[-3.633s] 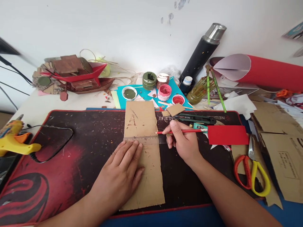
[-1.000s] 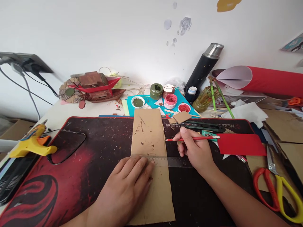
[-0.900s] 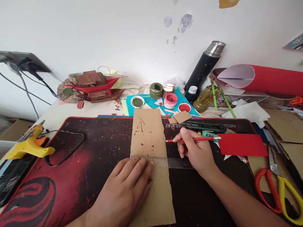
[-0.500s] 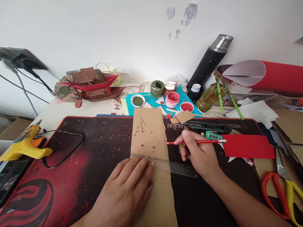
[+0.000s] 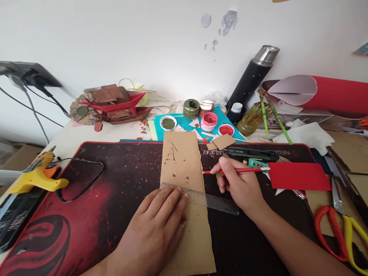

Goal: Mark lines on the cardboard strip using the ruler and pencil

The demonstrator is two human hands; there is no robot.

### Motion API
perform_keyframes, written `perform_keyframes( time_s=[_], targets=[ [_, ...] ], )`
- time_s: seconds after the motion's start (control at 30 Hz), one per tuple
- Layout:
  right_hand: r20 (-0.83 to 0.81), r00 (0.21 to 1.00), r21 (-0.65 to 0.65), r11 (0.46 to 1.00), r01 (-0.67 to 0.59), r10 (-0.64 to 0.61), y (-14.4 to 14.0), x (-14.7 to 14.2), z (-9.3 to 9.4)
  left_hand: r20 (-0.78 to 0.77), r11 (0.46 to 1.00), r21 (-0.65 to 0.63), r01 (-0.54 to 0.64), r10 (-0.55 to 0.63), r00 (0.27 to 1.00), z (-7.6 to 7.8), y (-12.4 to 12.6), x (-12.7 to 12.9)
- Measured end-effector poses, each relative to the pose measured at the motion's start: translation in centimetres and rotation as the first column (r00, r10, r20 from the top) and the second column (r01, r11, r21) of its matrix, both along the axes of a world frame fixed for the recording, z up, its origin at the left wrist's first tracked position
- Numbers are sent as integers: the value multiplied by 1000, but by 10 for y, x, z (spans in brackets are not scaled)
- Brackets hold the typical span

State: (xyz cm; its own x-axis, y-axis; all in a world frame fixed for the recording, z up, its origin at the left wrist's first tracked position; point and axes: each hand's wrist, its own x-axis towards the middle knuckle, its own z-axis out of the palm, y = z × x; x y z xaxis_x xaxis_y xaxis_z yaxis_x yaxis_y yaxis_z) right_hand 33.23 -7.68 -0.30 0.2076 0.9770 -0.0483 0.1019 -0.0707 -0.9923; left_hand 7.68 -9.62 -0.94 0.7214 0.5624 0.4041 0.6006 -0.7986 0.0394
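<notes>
A long strip of brown cardboard (image 5: 184, 153) with dark scuffs and torn patches lies lengthwise on the desk mat. Across it, slightly slanted, rests a clear plastic ruler (image 5: 221, 205) whose right end sticks out past the strip. My left hand (image 5: 161, 222) lies flat, fingers stretched over the ruler and the cardboard. Between the thumb and fingers of my right hand (image 5: 240, 186) is a red pencil (image 5: 245, 170), its tip pointing left at the strip's right edge. Whether the tip touches the cardboard I cannot tell.
A yellow glue gun (image 5: 40, 178) is at the left. Model boats (image 5: 115, 105) and paint jars (image 5: 191, 109) stand along the back. A utility knife (image 5: 250, 153), red card (image 5: 300, 176) and scissors (image 5: 339, 226) lie to the right. A black flask (image 5: 253, 76) leans on the wall.
The view has shifted slightly, and the strip's near edge now shows. The ruler's left part sits a little farther up the cardboard. My right hand keeps nearly the same pose with the pencil.
</notes>
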Motion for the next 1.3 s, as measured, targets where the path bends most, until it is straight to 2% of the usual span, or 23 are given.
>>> perform_keyframes(
  time_s=[0.67, 1.3],
  targets=[
    [-51, 999, -38, 999, 3, -4, 1, -1, -1, 3, 1000, 8, 2, -2, 1000, 2, 0, 2],
    [19, 1000, -11, 1000, -20, 20, -1, -1, 1, 3, 1000, -21, 4, -4, 1000, 1, 0, 0]
  ],
)
